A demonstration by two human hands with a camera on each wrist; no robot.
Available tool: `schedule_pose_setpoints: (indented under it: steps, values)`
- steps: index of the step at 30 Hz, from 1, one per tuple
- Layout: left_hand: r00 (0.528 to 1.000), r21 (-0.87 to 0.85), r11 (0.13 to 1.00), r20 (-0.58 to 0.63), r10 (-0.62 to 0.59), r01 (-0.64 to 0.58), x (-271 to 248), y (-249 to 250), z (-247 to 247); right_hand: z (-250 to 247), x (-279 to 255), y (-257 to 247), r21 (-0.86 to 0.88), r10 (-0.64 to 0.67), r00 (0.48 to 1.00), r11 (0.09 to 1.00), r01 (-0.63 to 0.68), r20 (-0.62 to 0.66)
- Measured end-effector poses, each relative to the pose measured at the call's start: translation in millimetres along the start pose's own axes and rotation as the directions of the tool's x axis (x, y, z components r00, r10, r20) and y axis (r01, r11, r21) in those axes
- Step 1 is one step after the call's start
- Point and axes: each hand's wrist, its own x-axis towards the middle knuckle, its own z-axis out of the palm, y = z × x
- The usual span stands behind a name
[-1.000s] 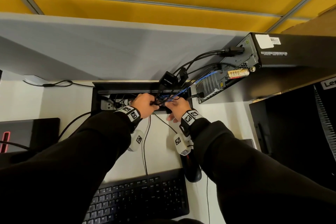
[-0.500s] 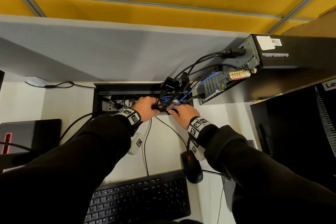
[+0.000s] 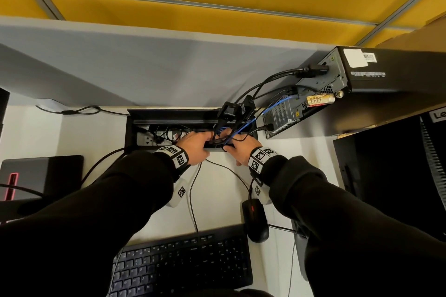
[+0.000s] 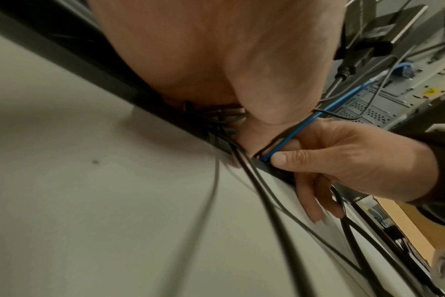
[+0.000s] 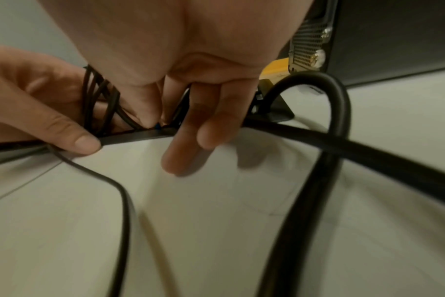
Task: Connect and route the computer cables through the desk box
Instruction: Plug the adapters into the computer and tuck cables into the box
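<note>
While my left hand [image 3: 196,143] curls its fingers around the bundle of black cables [image 5: 99,104] at the desk box [image 3: 169,116] front rim, my right hand [image 3: 241,149] pinches the blue cable [image 4: 315,118] between thumb and forefinger. That cable's long axis slants up from my fingertips toward the computer [image 3: 362,75]. My other right fingers hang straight below the rim.

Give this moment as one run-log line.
left hand: grips black cables | right hand: pinches blue cable | place: desk box front edge
</note>
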Motion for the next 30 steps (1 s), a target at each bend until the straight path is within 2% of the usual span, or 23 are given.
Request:
schedule_pose_setpoints:
  steps: [3, 8, 13, 14, 15, 16, 17, 18, 19, 22, 23, 27, 29, 30]
  values:
    - [1.0, 0.043, 0.999, -0.002, 0.011, -0.011, 2, 0, 1, 1, 1, -1, -0.041, 0.056, 0.998, 0.998, -0.056, 0.013]
    - [1.0, 0.002, 1.0, 0.016, -0.001, 0.001, 2, 1, 1, -4, -6, -10, 0.218, 0.154, 0.971, 0.957, -0.193, 0.185]
    - [0.996, 0.166, 0.984, 0.074, 0.051, -0.063, -8, 0, -7, 0, -10, -11, 0.156, 0.16, 0.976, 0.971, -0.183, 0.148]
    - [0.995, 0.199, 0.975, 0.035, 0.09, -0.096, -10, 0, -14, 2, -10, -9, 0.132, 0.15, 0.978, 0.977, -0.169, 0.145]
    - [0.987, 0.228, 0.964, -0.056, 0.152, -0.136, -13, 2, -24, 3, -9, -8, 0.107, 0.142, 0.979, 0.982, -0.158, 0.146]
    - [0.952, 0.259, 0.949, -0.195, 0.235, -0.181, -13, 3, -37, 3, -9, -7, 0.101, 0.139, 0.979, 0.983, -0.154, 0.148]
    - [0.895, 0.301, 0.932, -0.331, 0.3, -0.201, -12, 5, -50, 2, -8, -8, 0.098, 0.132, 0.98, 0.984, -0.148, 0.151]
    - [0.848, 0.338, 0.923, -0.42, 0.323, -0.184, -11, 5, -61, 3, -8, -8, 0.089, 0.122, 0.981, 0.987, -0.137, 0.152]
    - [0.834, 0.363, 0.918, -0.448, 0.322, -0.159, -8, 5, -69, 2, -9, -10, 0.083, 0.119, 0.981, 0.988, -0.133, 0.153]
    - [0.913, 0.358, 0.925, -0.323, 0.25, -0.127, -2, -4, -66, 1, -15, -12, 0.042, 0.129, 0.983, 0.99, -0.135, 0.128]
    - [0.918, 0.343, 0.93, -0.309, 0.247, -0.135, -2, -8, -60, 3, -17, -12, 0.027, 0.123, 0.985, 0.992, -0.127, 0.117]
    - [0.876, 0.34, 0.916, -0.35, 0.332, -0.211, -15, -15, -41, 16, -27, -13, 0.086, 0.116, 0.99, 0.989, -0.122, 0.079]
    - [0.878, 0.393, 0.889, -0.308, 0.367, -0.233, -18, -21, -35, 22, -36, -13, 0.106, 0.12, 0.992, 0.987, -0.122, 0.027]
    - [0.894, 0.406, 0.886, -0.275, 0.354, -0.225, -19, -24, -32, 25, -43, -12, 0.119, 0.119, 0.993, 0.986, -0.116, -0.018]
